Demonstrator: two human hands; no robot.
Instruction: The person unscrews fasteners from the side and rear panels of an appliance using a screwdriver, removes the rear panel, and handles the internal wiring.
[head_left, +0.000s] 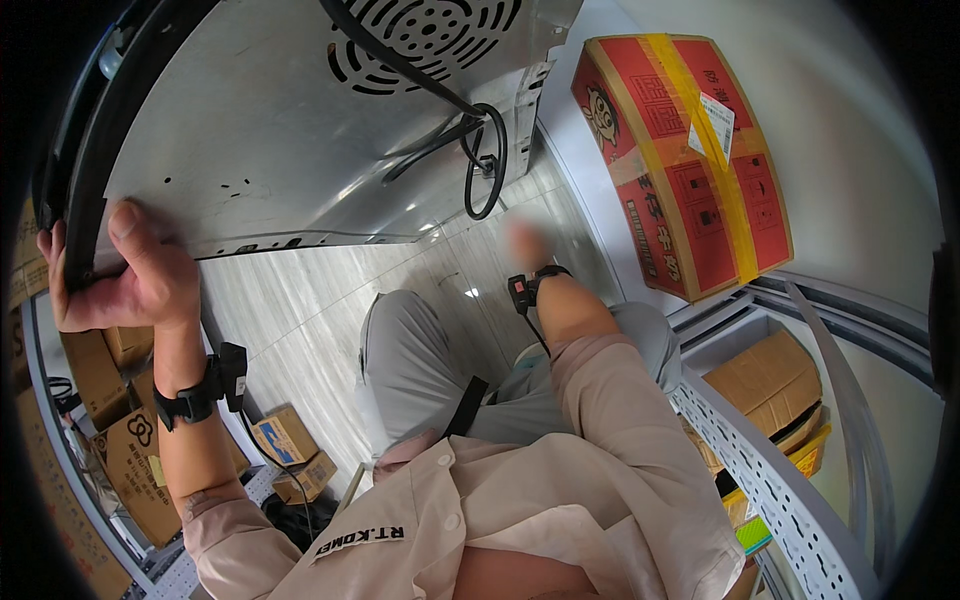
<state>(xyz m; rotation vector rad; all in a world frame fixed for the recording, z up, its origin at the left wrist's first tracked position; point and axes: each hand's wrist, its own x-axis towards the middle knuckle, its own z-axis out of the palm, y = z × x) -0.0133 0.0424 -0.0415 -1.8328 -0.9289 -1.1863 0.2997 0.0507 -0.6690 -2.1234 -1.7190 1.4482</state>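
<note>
Printed characters point(648, 228) mark the red carton point(690, 180) (a white label point(703, 128) too); dark lettering point(360, 540) marks the beige shirt point(560, 480).

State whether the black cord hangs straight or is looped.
Looped: the black cord bends back on itself in a long, narrow loop by the metal appliance.

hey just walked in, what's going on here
A person has the left hand wrapped around the left edge of a large metal appliance, thumb against its panel. The right hand is out over the tiled floor, below the looped black cable on the appliance; it is blurred, so I can't tell whether it holds anything. A red carton with yellow tape sits off to the right.
</note>
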